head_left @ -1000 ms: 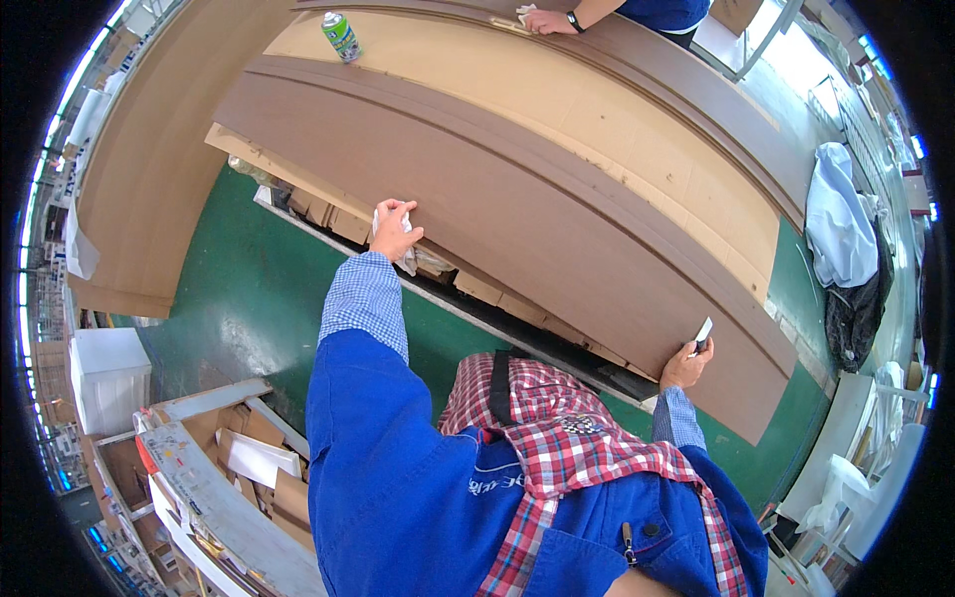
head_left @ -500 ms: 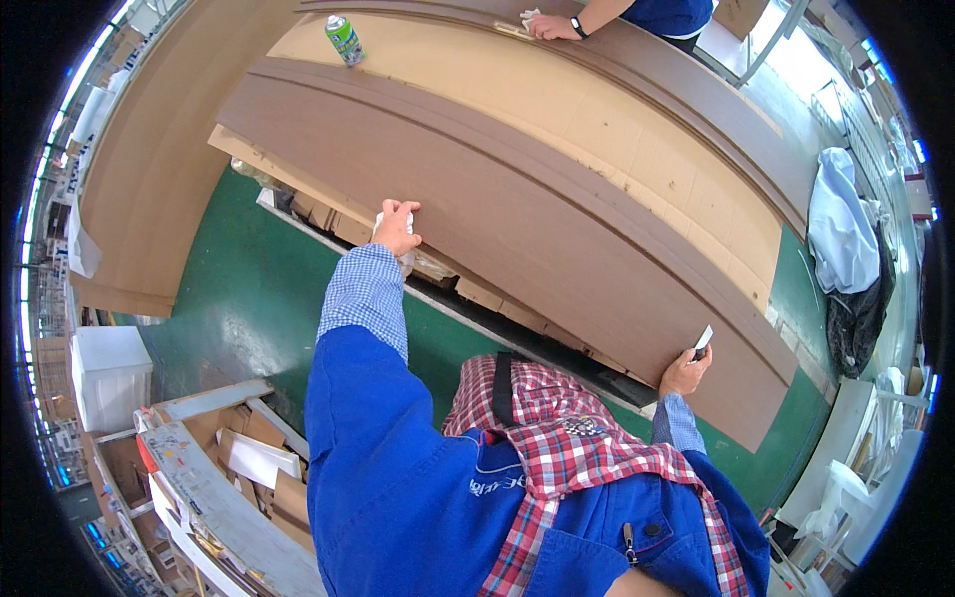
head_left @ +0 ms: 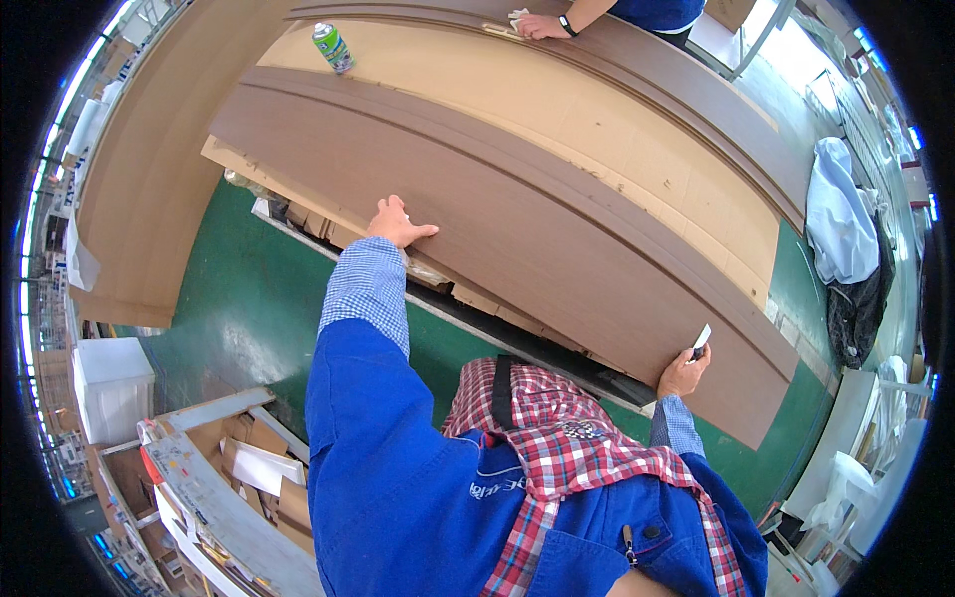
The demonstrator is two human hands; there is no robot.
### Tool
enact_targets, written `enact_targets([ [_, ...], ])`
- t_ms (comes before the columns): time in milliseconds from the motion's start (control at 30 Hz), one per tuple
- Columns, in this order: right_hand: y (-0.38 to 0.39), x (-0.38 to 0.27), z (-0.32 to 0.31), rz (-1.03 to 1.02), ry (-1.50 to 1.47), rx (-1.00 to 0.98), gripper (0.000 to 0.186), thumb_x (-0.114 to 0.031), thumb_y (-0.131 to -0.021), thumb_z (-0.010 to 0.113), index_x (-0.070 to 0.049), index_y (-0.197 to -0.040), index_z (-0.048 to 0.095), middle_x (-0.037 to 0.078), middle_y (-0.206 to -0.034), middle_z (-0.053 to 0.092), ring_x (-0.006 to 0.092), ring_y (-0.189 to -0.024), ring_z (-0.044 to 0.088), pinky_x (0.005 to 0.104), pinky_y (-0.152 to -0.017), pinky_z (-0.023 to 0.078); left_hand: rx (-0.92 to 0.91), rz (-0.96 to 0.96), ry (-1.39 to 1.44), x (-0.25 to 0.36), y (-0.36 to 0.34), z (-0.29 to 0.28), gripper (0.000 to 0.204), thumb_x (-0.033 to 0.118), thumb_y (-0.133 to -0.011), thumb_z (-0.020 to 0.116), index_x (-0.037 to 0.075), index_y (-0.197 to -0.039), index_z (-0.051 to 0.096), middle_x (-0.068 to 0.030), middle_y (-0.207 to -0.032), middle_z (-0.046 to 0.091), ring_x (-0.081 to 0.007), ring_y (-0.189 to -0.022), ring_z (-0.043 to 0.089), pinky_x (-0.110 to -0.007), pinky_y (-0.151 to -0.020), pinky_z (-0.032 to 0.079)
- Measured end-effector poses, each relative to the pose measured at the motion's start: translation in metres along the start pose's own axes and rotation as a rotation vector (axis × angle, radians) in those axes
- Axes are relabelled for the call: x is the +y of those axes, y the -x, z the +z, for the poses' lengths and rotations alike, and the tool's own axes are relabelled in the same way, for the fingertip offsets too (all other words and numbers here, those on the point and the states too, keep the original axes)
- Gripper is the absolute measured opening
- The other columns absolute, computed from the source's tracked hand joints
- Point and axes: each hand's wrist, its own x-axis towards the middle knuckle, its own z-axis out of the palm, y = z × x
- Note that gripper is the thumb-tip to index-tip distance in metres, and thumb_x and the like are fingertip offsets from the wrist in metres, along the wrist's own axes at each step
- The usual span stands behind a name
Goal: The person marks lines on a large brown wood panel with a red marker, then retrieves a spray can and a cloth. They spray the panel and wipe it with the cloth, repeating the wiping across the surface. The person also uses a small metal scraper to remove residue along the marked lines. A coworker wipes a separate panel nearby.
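A long brown panel (head_left: 517, 259) with a stepped edge lies before me on a cardboard-covered support. My left hand (head_left: 396, 221) rests on its near part, fingers bent over a white wad, perhaps cloth, mostly hidden beneath them. Toward the panel's right end, my right hand (head_left: 683, 369) grips a small scraper (head_left: 705, 337) with a pale blade and dark handle. Beyond, a green spray can (head_left: 333, 50) stands on bare cardboard (head_left: 647, 169).
A co-worker's hand (head_left: 542, 26) holds a white cloth on a second brown panel (head_left: 731, 129). Cardboard sheets (head_left: 134, 219) stand at left, above a cart (head_left: 214, 478) of scraps. Bunched white and black sheeting (head_left: 841, 229) lies at right, beside the green floor (head_left: 229, 289).
My left hand has spread its thumb to the right and shifted slightly, with less of the white wad showing. The co-worker's hand has moved a little left. My right hand is nearly still.
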Motion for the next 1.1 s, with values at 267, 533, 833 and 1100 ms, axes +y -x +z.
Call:
enact_targets([
  [267,-0.002,0.011,0.004,-0.023,0.020,0.022,0.043,-0.023,-0.086,0.047,-0.006,-0.126,0.042,0.016,-0.114,0.055,0.0315,-0.101,0.055,0.0391,-0.085,0.043,-0.012,-0.008,0.050,0.001,-0.001,-0.005,0.072,0.044,-0.065,0.073,-0.001,-0.114,0.044,-0.0197,-0.116,0.045,-0.0332,-0.106,0.050,-0.039,-0.091,0.042],
  [533,0.001,0.001,0.000,-0.019,0.017,0.015,0.041,-0.022,-0.087,0.047,-0.007,-0.125,0.043,0.016,-0.114,0.055,0.0314,-0.101,0.055,0.0389,-0.085,0.042,-0.026,-0.049,0.051,-0.002,-0.006,-0.006,0.085,0.043,-0.060,0.078,0.001,-0.122,0.038,-0.0203,-0.123,0.043,-0.0343,-0.114,0.046,-0.041,-0.095,0.040],
  [833,0.002,0.001,-0.006,-0.004,0.020,0.015,0.042,-0.022,-0.087,0.047,-0.006,-0.125,0.043,0.016,-0.113,0.055,0.0309,-0.100,0.055,0.0382,-0.085,0.042,-0.043,-0.099,-0.025,0.023,0.014,-0.016,0.091,0.044,-0.059,0.079,-0.004,-0.122,0.033,-0.0257,-0.120,0.045,-0.0352,-0.114,0.046,-0.040,-0.096,0.039],
  [1100,0.006,-0.006,-0.016,0.050,-0.012,-0.002,0.042,-0.023,-0.086,0.047,-0.005,-0.125,0.043,0.017,-0.114,0.055,0.0307,-0.101,0.055,0.0382,-0.086,0.043,-0.113,-0.056,0.133,0.000,-0.014,-0.019,0.093,0.036,-0.054,0.084,-0.002,-0.124,0.035,-0.0228,-0.125,0.042,-0.0353,-0.119,0.041,-0.042,-0.098,0.038],
])
